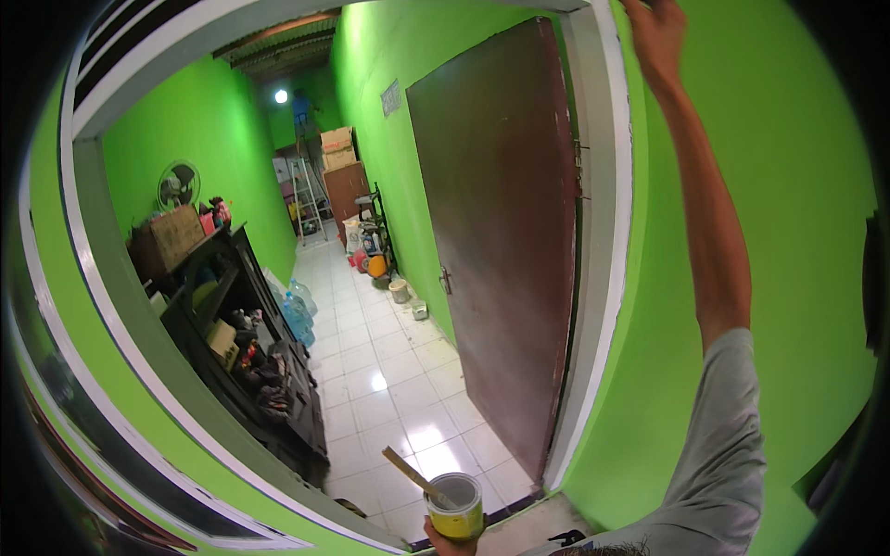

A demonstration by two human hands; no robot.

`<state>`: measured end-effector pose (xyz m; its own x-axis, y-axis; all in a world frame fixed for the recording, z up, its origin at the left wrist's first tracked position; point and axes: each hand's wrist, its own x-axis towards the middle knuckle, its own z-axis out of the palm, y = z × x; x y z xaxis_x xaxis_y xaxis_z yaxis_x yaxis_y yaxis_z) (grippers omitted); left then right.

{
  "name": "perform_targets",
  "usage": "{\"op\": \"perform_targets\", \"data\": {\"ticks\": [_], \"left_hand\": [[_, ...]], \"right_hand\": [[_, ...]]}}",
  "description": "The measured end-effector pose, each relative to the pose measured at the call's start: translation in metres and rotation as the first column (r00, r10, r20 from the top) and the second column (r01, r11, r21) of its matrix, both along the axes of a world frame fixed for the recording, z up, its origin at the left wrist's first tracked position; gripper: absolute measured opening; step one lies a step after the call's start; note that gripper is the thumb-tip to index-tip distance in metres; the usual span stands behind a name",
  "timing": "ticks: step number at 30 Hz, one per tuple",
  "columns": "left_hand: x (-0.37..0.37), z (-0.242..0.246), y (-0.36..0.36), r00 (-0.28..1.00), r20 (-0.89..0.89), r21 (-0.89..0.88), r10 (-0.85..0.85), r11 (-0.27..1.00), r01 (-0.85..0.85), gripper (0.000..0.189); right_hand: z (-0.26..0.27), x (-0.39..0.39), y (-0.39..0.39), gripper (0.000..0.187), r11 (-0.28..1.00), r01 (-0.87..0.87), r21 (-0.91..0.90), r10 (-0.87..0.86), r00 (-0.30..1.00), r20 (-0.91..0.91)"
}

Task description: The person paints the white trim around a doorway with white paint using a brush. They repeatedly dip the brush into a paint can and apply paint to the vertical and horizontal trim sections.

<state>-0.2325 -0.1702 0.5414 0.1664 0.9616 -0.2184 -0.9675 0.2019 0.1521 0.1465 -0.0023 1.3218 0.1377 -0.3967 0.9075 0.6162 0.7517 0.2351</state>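
Observation:
My left hand [453, 542], at the bottom middle, is wrapped round a yellow paint can [455, 511]. A wooden stick or brush handle [410, 475] leans out of the can's open top. My right hand [657, 28] is raised at the top edge, beside the white door frame [615, 208] and the green wall [751, 139]. Something dark shows at its fingers, but the picture's edge cuts it off, so I cannot tell what it is.
A brown door [500, 229] stands open into a tiled corridor [375, 347]. A dark cabinet [243, 347] and blue water bottles [299, 316] line the left. Small tubs [399, 290] sit along the right wall. Farther back, a person [301, 111] is up near a stepladder [306, 198].

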Motion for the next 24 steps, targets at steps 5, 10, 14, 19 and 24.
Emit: {"op": "perform_targets", "data": {"ticks": [5,10,14,19,24], "left_hand": [[0.016,0.015,-0.001,0.996,-0.068,-0.184,0.055,0.981,-0.067,0.076],[0.025,0.022,0.003,0.993,-0.116,-0.254,0.025,0.966,-0.054,0.077],[0.032,0.007,0.007,1.0,-0.012,-0.193,0.025,0.981,-0.027,0.076],[0.038,0.041,0.005,0.99,-0.137,-0.271,0.023,0.961,-0.059,0.076],[0.027,0.024,0.004,0.987,-0.153,-0.255,0.049,0.963,-0.087,0.077]], "right_hand": [[-0.048,0.029,-0.001,0.021,0.983,0.102,-0.154,-0.068,0.975,0.213],[-0.063,0.005,0.032,0.032,0.793,0.609,0.025,-0.559,0.712,0.426],[-0.052,0.001,0.083,0.048,0.613,0.782,-0.112,-0.694,0.601,0.396],[-0.036,-0.024,0.106,0.052,0.724,0.682,0.101,-0.66,0.643,0.388],[-0.069,-0.039,0.107,0.052,0.749,0.661,0.048,-0.632,0.69,0.353]]}}
